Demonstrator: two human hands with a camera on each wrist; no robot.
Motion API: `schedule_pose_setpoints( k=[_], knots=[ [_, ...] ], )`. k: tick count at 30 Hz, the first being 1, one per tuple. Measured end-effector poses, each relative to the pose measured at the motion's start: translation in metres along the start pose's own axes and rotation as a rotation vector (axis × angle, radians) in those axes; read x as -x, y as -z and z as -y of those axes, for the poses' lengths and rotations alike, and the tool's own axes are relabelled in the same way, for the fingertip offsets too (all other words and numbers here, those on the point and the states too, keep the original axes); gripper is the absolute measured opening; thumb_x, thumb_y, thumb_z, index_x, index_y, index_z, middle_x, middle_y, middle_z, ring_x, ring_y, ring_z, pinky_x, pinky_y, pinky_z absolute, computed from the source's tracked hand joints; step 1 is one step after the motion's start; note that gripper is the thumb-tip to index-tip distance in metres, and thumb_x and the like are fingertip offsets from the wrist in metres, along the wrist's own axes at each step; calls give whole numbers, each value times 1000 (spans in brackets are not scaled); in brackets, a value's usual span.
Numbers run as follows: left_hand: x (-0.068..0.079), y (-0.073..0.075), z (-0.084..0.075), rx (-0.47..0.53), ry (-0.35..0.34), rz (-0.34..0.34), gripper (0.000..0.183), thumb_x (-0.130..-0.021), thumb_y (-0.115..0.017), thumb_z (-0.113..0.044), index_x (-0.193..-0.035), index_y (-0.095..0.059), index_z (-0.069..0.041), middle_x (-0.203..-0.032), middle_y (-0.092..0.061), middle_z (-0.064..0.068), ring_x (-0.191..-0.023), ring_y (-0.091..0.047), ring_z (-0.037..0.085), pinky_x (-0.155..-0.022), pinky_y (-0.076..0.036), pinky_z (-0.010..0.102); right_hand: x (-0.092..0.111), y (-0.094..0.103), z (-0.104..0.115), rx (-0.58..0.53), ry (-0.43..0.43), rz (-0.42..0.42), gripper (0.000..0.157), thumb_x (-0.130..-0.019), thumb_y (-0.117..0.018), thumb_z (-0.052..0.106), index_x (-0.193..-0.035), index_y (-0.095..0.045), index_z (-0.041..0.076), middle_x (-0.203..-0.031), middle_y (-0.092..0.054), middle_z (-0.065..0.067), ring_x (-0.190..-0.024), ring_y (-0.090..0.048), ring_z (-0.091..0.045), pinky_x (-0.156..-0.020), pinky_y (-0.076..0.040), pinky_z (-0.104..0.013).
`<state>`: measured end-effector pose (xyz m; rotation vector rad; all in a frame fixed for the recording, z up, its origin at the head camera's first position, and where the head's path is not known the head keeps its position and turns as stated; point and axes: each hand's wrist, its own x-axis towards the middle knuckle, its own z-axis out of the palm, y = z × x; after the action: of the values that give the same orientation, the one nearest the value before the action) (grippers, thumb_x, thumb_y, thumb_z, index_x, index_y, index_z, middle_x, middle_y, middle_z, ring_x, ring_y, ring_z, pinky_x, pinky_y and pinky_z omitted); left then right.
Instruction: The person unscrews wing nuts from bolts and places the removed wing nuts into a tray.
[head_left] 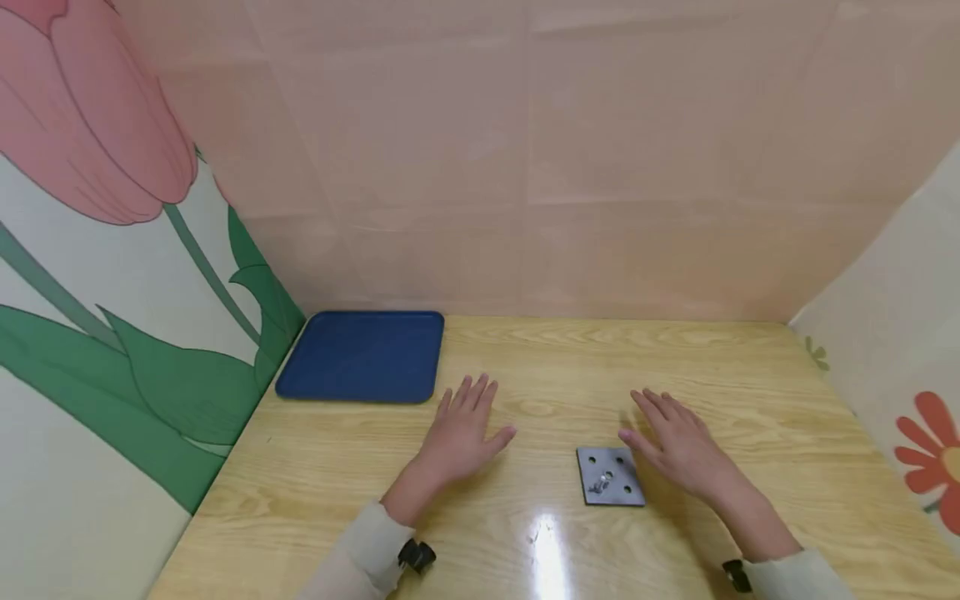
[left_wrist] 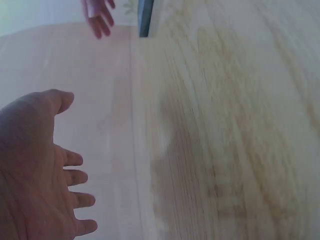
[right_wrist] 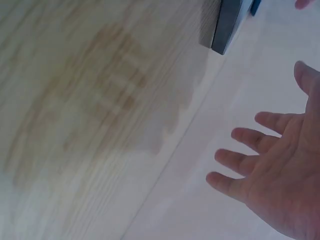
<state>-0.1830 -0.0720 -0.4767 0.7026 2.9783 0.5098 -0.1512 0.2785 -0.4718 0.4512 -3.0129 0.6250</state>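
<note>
A square grey plate (head_left: 597,459) with several round holes lies on the table, and a small shiny metal piece (head_left: 602,482) rests on top of it. To its right is my right hand (head_left: 678,450), fingers extended and the thumb near the plate's upper right corner in the head view. My left hand (head_left: 459,437) is spread over the table to the left of the plate, holding nothing. Both palms appear in their wrist views, the left palm (left_wrist: 30,175) and the right palm (right_wrist: 285,175), each bare. The plate's edge (right_wrist: 227,27) also shows at the top of the right wrist view.
A blue tray (head_left: 363,357) sits at the back left of the wood-grain table (head_left: 525,367), just beyond my left fingertips. A pinkish cloth wall (head_left: 525,167) stands behind, with flower-printed panels on both sides.
</note>
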Motion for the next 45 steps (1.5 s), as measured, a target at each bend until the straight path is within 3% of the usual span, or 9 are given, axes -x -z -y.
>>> schedule_pose_setpoints(
  k=[15, 24, 37, 45],
  knots=[
    [12, -7, -29, -15, -161, 36, 81, -97, -53, -63, -157, -36, -12, -163, -35, 5, -150, -32, 24, -121, -32, 46, 9, -4, 12, -44, 126, 67, 72, -97, -67, 42, -148, -43, -2, -149, -43, -31, -133, -42, -55, -103, -39, -71],
    [6, -20, -51, -78, -256, 93, 85, -93, -54, -67, -156, -37, -13, -161, -37, 4, -146, -38, 21, -119, -34, 40, 12, -6, 11, -40, 122, 136, 80, -93, -65, 57, -147, -47, 1, -146, -48, -29, -131, -46, -53, -101, -42, -70],
    [-3, -34, -71, -139, -317, 131, 88, -91, -55, -71, -156, -36, -15, -159, -41, 1, -145, -38, 19, -119, -34, 36, 17, -9, 12, -41, 150, 168, 85, -87, -71, 59, -145, -50, 0, -142, -52, -28, -128, -50, -51, -102, -43, -68],
    [-8, -42, -79, -159, -318, 152, 93, -87, -56, -76, -156, -36, -16, -158, -41, -1, -140, -42, 16, -114, -41, 35, 18, -12, 9, -22, 152, 230, 91, -81, -77, 58, -146, -49, 1, -143, -51, -27, -129, -49, -50, -102, -43, -68]
  ],
)
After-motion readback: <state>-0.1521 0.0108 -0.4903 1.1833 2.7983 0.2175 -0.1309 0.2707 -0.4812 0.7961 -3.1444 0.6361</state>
